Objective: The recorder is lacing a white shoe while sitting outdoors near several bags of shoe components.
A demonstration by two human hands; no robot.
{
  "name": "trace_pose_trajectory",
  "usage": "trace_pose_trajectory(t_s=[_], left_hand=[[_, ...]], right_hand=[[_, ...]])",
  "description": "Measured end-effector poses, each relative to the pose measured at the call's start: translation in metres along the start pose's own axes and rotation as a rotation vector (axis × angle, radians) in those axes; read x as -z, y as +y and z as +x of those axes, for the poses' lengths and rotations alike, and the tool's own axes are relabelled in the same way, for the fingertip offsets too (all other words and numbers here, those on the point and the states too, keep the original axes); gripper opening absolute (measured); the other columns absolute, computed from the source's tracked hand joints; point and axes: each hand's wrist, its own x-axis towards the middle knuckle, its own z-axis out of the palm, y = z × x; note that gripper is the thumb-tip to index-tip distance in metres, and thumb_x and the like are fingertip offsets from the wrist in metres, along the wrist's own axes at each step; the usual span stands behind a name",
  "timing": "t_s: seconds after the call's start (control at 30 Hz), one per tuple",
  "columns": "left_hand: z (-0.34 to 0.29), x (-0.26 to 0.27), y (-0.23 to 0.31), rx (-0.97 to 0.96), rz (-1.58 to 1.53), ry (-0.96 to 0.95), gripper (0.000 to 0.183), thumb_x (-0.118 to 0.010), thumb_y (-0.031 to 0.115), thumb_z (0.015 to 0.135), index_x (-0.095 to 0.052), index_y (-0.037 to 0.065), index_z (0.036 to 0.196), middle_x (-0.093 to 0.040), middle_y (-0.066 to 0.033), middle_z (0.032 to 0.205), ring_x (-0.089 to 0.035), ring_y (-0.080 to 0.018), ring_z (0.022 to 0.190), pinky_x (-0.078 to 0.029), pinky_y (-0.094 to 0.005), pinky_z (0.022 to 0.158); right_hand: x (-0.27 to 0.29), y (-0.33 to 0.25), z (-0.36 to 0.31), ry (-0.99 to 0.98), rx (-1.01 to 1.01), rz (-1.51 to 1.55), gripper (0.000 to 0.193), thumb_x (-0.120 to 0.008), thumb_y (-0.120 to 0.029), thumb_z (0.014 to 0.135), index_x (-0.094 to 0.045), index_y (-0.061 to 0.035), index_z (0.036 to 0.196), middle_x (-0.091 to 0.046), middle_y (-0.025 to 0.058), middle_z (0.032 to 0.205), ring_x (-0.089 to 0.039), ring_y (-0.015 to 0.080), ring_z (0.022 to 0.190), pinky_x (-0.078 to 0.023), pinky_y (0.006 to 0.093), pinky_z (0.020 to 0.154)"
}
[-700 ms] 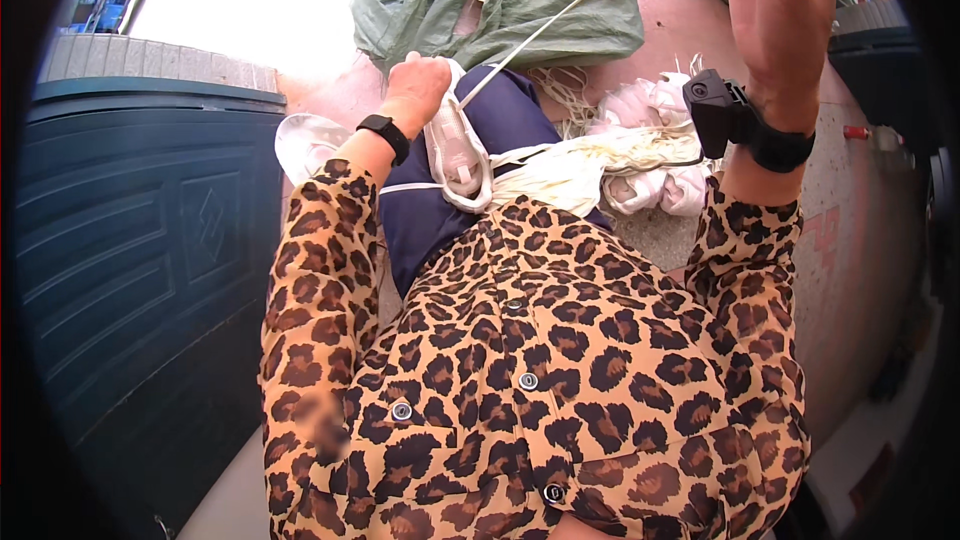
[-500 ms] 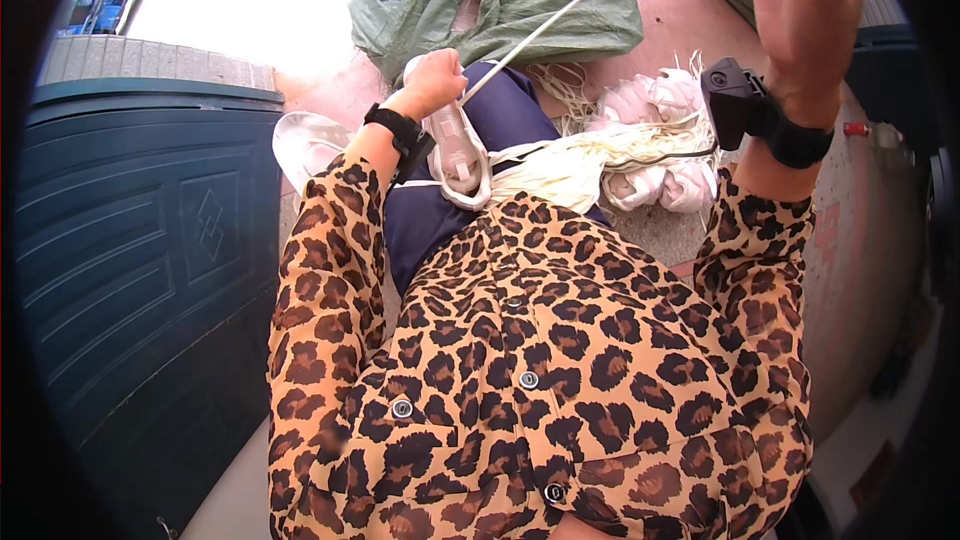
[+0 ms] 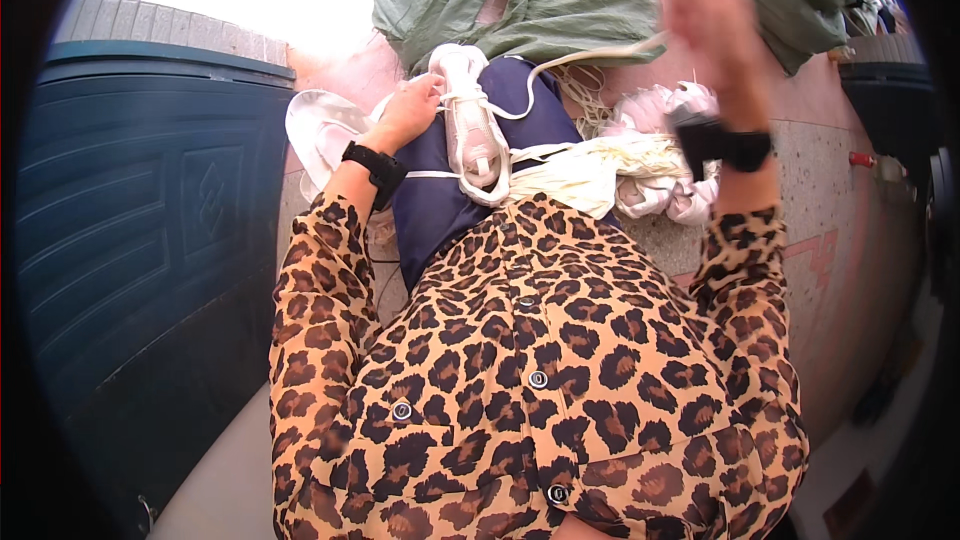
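A white and pale pink sneaker (image 3: 473, 130) lies on my lap with its heel opening toward me. My left hand (image 3: 408, 112) is beside its left edge, fingers closed at a short strand of lace. From the lacing a long cream shoelace (image 3: 540, 80) loops slackly up to the right. It leads to my right hand (image 3: 715, 35), raised and smeared by motion; the lace ends at its fingers, which look closed on it. A bundle of loose cream laces (image 3: 570, 180) lies across my lap, right of the sneaker.
Several pale pink and white shoes (image 3: 665, 190) are heaped to the right. Another pale shoe (image 3: 325, 135) is at the left. Green sacks (image 3: 520, 5) lie ahead, and a dark blue panelled door (image 3: 150, 230) stands close on the left.
My right hand has come down and left, and the taut lace has gone slack. My left hand has moved from the sneaker's upper part to its left edge, uncovering the lacing.
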Motion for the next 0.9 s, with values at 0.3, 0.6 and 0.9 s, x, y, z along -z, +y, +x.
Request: trace_pose_trajectory(t_s=[0.3, 0.6, 0.9], left_hand=[[-0.014, 0.006, 0.024, 0.099, -0.197, 0.167, 0.03, -0.053, 0.009, 0.078, -0.053, 0.002, 0.107, -0.061, -0.0157, 0.081, -0.059, -0.0267, 0.077, -0.046, -0.0347, 0.069], [-0.033, -0.017, 0.021, -0.193, 0.37, 0.263, 0.011, -0.051, 0.013, 0.078, -0.058, 0.004, 0.077, -0.058, -0.0122, 0.077, -0.053, -0.0311, 0.08, -0.043, -0.0418, 0.07], [-0.03, -0.029, 0.023, -0.149, 0.416, 0.316, 0.013, -0.047, 0.011, 0.078, -0.057, 0.004, 0.073, -0.06, -0.0112, 0.074, -0.055, -0.0303, 0.075, -0.044, -0.0419, 0.067]], right_hand=[[-0.136, 0.179, -0.037, -0.308, -0.55, -0.167, 0.015, -0.053, -0.011, 0.077, -0.063, -0.0007, 0.081, -0.055, 0.0015, 0.057, -0.047, 0.0085, 0.042, -0.037, 0.0243, 0.04], [-0.15, 0.18, -0.028, -0.534, -0.538, -0.383, 0.019, -0.044, -0.006, 0.079, -0.061, 0.0017, 0.085, -0.059, 0.0074, 0.062, -0.055, 0.0133, 0.044, -0.046, 0.0275, 0.044], [-0.157, 0.181, -0.035, -0.57, -0.156, -0.959, 0.016, -0.046, -0.005, 0.074, -0.059, 0.0029, 0.079, -0.058, 0.0245, 0.072, -0.059, 0.0379, 0.071, -0.048, 0.0437, 0.063]])
